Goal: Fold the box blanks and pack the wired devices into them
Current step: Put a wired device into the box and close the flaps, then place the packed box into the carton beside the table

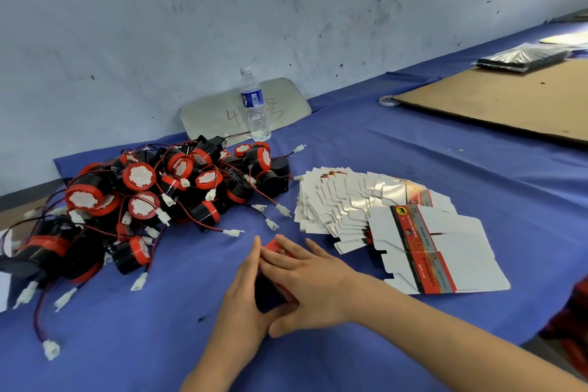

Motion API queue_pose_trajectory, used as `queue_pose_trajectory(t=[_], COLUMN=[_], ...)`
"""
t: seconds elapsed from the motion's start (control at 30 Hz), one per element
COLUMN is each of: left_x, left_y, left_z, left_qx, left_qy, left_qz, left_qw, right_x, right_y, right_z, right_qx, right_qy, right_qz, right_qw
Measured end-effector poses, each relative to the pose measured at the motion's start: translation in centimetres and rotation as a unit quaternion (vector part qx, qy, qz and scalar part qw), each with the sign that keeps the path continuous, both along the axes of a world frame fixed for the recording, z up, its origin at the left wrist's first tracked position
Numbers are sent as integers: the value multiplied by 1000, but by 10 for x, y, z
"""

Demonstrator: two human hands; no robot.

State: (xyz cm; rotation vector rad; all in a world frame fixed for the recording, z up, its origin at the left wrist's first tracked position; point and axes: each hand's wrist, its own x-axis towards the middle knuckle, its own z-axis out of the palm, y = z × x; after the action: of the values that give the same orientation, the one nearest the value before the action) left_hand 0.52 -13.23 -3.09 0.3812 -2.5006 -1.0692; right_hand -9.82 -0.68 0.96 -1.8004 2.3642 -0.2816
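Blue-clothed bench (366,169), scuffed wall behind: your left hand (245,299) and right hand (305,280) press straight fingers flat on a red box (276,247); light card probably creases easily, so hold its edges.

Even, soft light; wide-angle bending at edges; slightly soft focus.
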Motion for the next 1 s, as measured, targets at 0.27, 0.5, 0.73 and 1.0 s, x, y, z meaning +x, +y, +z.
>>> queue_pose_trajectory(t=[0.27,0.5,0.73,1.0], left_x=[5,10,7,3], left_y=[0,-1,-5,-10], left_z=[6,17,10,4], left_qx=[40,49,81,138], left_qy=[105,115,84,73], left_qz=[43,-42,-33,-38], left_qw=[993,991,993,987], right_x=[17,18,23,-6], right_y=[14,19,33,141], right_z=[-25,-24,-9,17], right_qx=[-321,-384,-425,-735], right_qy=[-17,-86,-253,-296], right_qz=[-51,-99,-196,-382], right_qw=[946,914,847,476])
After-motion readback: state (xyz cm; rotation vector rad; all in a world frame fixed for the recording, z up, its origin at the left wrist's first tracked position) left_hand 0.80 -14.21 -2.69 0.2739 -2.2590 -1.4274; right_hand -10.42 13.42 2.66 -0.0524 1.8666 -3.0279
